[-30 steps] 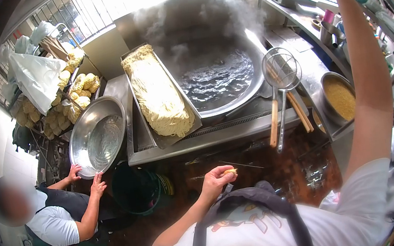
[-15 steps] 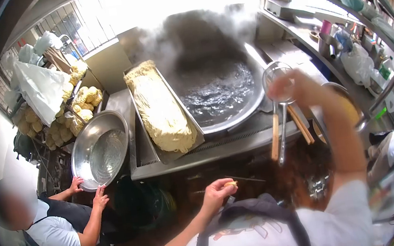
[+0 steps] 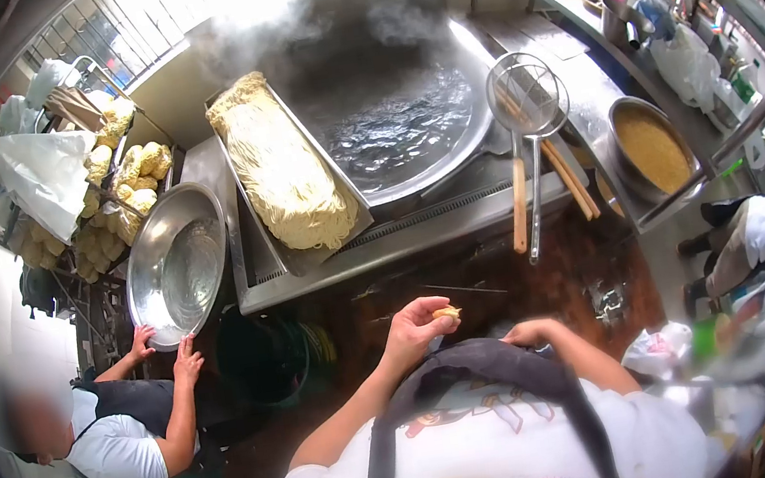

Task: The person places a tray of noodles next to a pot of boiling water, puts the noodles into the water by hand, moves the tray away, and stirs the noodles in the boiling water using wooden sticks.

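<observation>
My left hand pinches a small yellowish piece of food between thumb and fingers in front of my chest. Against the side of my dark apron rests my right hand, its fingertips hidden there. Beyond my hands, a long metal tray heaped with pale noodles stands on the stove left of a big steaming pan of bubbling water. Wire skimmers lie at the pan's right edge, their handles jutting toward me.
At left a co-worker has both hands on the rim of a large metal bowl. Bagged noodles fill a rack behind it. A pot of yellowish liquid stands right. Another person bends over at far right.
My right hand has come down from over the skimmers to my apron. The left hand still pinches the food piece. The view has shifted, and the pot at right now shows fully.
</observation>
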Available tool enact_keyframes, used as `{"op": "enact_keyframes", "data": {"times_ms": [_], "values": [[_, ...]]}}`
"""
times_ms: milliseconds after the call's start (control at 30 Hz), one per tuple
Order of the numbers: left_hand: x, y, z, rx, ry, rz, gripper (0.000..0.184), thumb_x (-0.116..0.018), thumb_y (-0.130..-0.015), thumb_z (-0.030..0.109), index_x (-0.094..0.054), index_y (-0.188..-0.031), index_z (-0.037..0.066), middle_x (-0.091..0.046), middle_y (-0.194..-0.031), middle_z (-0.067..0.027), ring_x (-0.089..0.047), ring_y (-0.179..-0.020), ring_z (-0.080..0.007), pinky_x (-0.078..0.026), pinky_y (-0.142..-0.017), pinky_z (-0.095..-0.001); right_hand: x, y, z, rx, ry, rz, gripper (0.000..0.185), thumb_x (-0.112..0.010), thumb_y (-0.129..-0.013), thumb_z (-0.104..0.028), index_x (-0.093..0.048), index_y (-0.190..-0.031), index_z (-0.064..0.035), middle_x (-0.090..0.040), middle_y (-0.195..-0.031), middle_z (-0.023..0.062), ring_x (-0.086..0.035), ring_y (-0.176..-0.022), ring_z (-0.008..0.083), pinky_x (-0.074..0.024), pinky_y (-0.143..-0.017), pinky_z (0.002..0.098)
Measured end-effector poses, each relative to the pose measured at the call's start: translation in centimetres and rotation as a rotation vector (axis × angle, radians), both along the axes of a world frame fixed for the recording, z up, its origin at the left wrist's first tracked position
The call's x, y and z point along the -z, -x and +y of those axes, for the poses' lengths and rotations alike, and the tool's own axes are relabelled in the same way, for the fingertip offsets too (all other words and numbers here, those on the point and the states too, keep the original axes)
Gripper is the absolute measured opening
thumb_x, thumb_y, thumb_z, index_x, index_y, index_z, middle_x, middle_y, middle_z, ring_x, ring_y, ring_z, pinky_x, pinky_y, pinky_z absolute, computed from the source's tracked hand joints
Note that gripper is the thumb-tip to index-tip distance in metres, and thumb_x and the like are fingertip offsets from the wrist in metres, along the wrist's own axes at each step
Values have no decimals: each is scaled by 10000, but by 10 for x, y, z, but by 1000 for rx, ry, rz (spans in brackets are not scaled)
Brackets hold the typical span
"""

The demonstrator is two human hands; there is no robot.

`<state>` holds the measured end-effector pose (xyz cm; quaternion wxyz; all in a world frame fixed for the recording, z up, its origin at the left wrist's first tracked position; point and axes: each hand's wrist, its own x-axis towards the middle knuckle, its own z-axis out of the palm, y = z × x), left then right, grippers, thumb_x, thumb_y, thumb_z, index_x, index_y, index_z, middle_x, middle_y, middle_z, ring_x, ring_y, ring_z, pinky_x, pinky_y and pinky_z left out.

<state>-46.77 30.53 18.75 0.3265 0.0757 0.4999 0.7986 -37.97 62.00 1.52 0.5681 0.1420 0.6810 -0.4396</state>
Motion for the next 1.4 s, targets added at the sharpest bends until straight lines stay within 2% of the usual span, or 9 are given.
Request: {"op": "enact_keyframes", "data": {"times_ms": [167, 300, 500, 633, 833, 933, 1067, 1267, 1400], "values": [[-15, 9, 10, 102, -23, 12, 191, -721, -914, 42, -680, -1090, -19, -720, -1023, -112, -701, -879, -170, -598, -797, -321, 60, 2, 61, 234, -282, 167, 444, -631, -970, -478, -782, -1039, -66, -756, -977, 81, -666, -849, 198, -529, -801, 386], [-57, 17, 15, 102, -98, 139, 185, -722, -903, 11, -687, -1078, -35, -708, -1059, -136, -692, -856, -169, -594, -758, -310, 159, -33, 118, -176, -653, 436, 444, -650, -912, -471, -755, -1088, -77, -724, -1081, 179, -692, -1037, 328, -545, -889, 422], [-217, 34, 29, 179, -272, 722, 879, -746, -796, -136, -330, -1549, 46, -691, -1091, -187, -703, -976, -242, -605, -840, -347, 185, -75, 123, -175, -619, 309, 363, -662, -931, -428, -773, -1080, -116, -733, -1099, 160, -697, -1050, 290, -523, -930, 390], [-308, 42, 44, 191, -443, 1120, 676, -754, -791, -123, -480, -1405, -52, -676, -1105, -230, -707, -950, -266, -606, -820, -347, 192, -43, 114, -182, -557, 440, 396, -687, -923, -391, -739, -1147, -69, -724, -1137, 160, -694, -1061, 293, -526, -919, 386], [-272, 45, 38, 225, -687, 1061, 263, -790, -830, 17, -683, -1070, 6, -639, -1102, -242, -718, -912, -322, -622, -767, -341, 158, -38, 73, 251, -482, 545, 369, -703, -909, -356, -733, -1140, -70, -737, -1078, 169, -705, -1042, 302, -538, -931, 387], [-287, 18, 29, 272, -854, 799, 161, -724, -864, -38, -665, -1014, -32, -614, -1071, -271, -720, -862, -400, -652, -758, -423, 214, -31, 100, -41, -498, 590, 455, -679, -891, -463, -739, -1137, -85, -736, -1080, 164, -702, -1042, 317, -536, -942, 403], [-289, -3, 27, 371, -1009, 608, 162, -758, -838, -10, -704, -975, -76, -648, -1048, -276, -685, -873, -325, -557, -788, -378, 260, -105, 104, -305, -490, 528, 454, -680, -873, -487, -768, -1075, -91, -729, -1081, 183, -703, -1021, 338, -549, -906, 435], [-301, 1, 53, 260, -1260, 904, 322, -580, -1004, 99, -688, -798, -125, -689, -823, -224, -709, -759, -348, -646, -691, -443, 170, -76, 101, -69, -563, 377, 392, -678, -855, -371, -756, -1101, -77, -724, -1096, 187, -695, -1050, 344, -544, -928, 415], [-278, 9, 38, 271, -882, 860, 390, -566, -1010, 296, -715, -947, -59, -645, -1094, -315, -662, -995, -446, -571, -841, -540, 135, -50, 86, -42, -553, 469, 394, -663, -897, -357, -734, -1152, -66, -713, -1148, 186, -677, -1099, 339, -529, -961, 413]]}}
